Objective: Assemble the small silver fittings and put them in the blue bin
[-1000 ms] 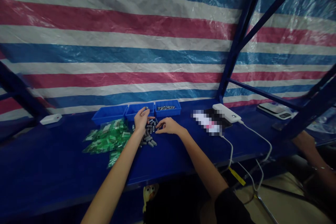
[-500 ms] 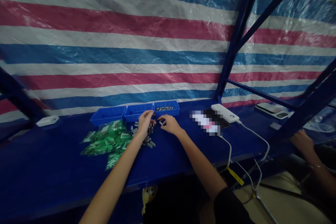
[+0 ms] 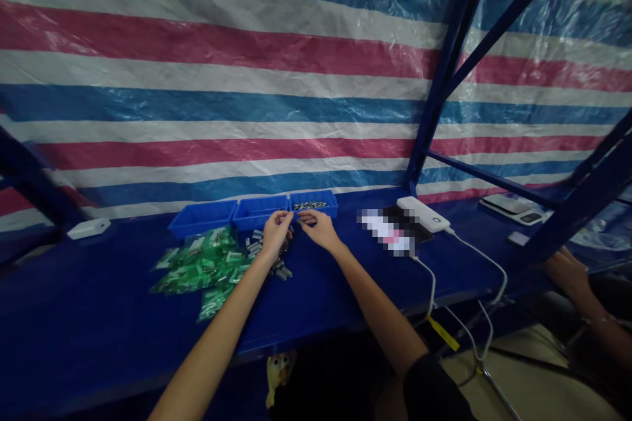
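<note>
My left hand (image 3: 276, 231) is closed in a pinch over a pile of small grey metal cylinders (image 3: 255, 245); what its fingertips hold is too small to make out. Close beside it, my right hand (image 3: 318, 229) has its fingers bent and pinched together, and whatever is between them cannot be made out either. Behind the hands stands a blue bin with small metal parts (image 3: 310, 204). Left of that are a second blue bin (image 3: 260, 212) and a third blue bin (image 3: 203, 217). Green plastic bags of parts (image 3: 202, 262) lie left of the cylinders.
A white power bank (image 3: 423, 212) with a cable and a pixelated device (image 3: 388, 231) lie to the right. Farther right are a small scale (image 3: 513, 208) and another person's hand (image 3: 567, 270). A white box (image 3: 89, 228) sits at left. Blue frame posts (image 3: 428, 125) rise behind.
My right hand has shifted slightly left, closer to my left hand, and its fingers have drawn together. My left hand has turned a little and moved slightly right.
</note>
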Action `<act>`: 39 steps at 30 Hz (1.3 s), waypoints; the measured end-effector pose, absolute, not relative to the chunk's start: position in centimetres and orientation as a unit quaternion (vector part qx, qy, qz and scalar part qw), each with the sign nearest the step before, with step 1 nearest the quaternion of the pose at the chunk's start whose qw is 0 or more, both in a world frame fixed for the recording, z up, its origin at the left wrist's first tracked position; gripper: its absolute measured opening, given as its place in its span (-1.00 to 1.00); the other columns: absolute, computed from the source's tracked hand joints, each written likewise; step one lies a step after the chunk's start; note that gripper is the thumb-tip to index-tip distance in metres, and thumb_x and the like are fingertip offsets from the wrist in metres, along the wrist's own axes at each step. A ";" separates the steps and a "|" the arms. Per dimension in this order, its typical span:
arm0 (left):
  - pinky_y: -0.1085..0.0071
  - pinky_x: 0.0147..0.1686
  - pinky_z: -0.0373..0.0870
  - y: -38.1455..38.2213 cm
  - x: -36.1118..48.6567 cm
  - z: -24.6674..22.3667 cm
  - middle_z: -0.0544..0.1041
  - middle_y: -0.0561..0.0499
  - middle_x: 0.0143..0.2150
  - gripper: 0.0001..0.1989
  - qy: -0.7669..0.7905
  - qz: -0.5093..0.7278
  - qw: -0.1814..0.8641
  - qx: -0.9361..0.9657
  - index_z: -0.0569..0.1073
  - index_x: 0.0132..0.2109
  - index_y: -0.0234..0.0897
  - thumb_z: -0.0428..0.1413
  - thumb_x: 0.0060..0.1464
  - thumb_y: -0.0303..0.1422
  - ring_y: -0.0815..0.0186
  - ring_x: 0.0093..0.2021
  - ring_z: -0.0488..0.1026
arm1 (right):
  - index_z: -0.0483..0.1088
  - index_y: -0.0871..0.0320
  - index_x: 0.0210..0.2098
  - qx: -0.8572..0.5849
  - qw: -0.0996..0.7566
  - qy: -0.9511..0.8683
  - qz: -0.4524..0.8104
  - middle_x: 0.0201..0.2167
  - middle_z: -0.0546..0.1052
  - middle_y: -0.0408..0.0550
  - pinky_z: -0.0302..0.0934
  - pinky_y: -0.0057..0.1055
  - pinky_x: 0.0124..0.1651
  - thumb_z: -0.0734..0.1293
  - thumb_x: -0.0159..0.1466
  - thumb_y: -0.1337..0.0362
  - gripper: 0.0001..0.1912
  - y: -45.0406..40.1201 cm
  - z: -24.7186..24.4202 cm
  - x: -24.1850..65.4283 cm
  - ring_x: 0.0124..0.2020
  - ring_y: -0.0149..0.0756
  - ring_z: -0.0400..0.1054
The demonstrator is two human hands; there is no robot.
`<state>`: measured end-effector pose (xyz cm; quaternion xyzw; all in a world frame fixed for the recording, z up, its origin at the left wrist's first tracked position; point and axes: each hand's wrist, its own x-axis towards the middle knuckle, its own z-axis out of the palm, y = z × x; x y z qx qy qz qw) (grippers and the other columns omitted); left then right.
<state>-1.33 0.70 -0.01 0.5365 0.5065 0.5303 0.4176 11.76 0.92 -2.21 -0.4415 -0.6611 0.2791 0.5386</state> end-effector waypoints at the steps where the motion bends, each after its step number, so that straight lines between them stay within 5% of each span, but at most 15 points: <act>1: 0.58 -0.78 0.01 0.7 -1.3 -0.1 0.32 0.17 -0.58 -0.67 0.506 0.528 0.412 0.544 0.31 -0.33 -0.28 0.12 -0.12 -0.11 0.50 -0.76 0.25 | 0.44 0.17 -0.22 -0.432 0.556 -0.648 0.290 -0.30 0.55 -0.05 0.33 -0.33 -0.13 0.28 0.06 0.42 -0.72 1.0 -2.1 11.7 -0.27 -0.33 0.45; 7: 0.59 -0.80 -0.03 0.2 -1.0 0.0 0.19 0.21 -0.76 -0.63 0.503 0.477 0.407 0.595 0.26 -0.45 -0.24 0.01 -0.05 0.00 0.48 -0.82 0.15 | 0.41 0.16 -0.18 -0.373 0.609 -0.590 0.376 -0.20 0.53 -0.01 0.30 -0.32 -0.06 0.33 0.06 0.34 -0.71 1.2 -1.6 11.2 -0.15 -0.30 0.43; 17: 0.59 -0.81 -0.04 0.2 -1.1 0.0 0.21 0.19 -0.79 -0.64 0.494 0.483 0.437 0.576 0.25 -0.47 -0.25 -0.02 -0.01 -0.02 0.47 -0.83 0.15 | 0.42 0.20 -0.18 -0.348 0.599 -0.538 0.480 -0.31 0.55 -0.02 0.34 -0.29 -0.13 0.46 -0.14 0.23 -0.51 0.3 -0.9 11.1 -0.32 -0.28 0.46; 24: 0.58 -0.82 0.00 0.6 -1.1 -0.1 0.27 0.17 -0.66 -0.69 0.490 0.493 0.460 0.552 0.27 -0.43 -0.29 -0.05 0.03 -0.11 0.49 -0.80 0.23 | 0.50 0.22 -0.35 -0.380 0.621 -0.527 0.439 -0.36 0.57 -0.02 0.31 -0.29 -0.11 0.42 -0.05 0.15 -0.68 0.5 -1.1 10.9 -0.30 -0.24 0.45; 32: 0.60 -0.80 0.04 -0.2 -0.9 0.1 0.38 0.10 -0.51 -0.68 0.454 0.428 0.552 0.553 0.34 -0.29 -0.34 -0.07 0.08 -0.14 0.51 -0.75 0.31 | 0.51 0.19 -0.28 -0.401 0.619 -0.591 0.327 -0.29 0.56 -0.02 0.31 -0.31 -0.16 0.36 0.06 0.17 -0.72 0.7 -1.1 11.4 -0.30 -0.26 0.43; 39: 0.62 -0.80 0.05 0.4 -1.6 0.6 0.42 0.04 -0.44 -0.72 0.473 0.532 0.469 0.523 0.38 -0.30 -0.37 0.08 0.01 -0.18 0.46 -0.69 0.39 | 0.47 0.16 -0.21 -0.413 0.587 -0.629 0.299 -0.24 0.54 -0.04 0.31 -0.37 -0.19 0.32 0.08 0.31 -0.74 1.3 -2.3 11.5 -0.29 -0.32 0.43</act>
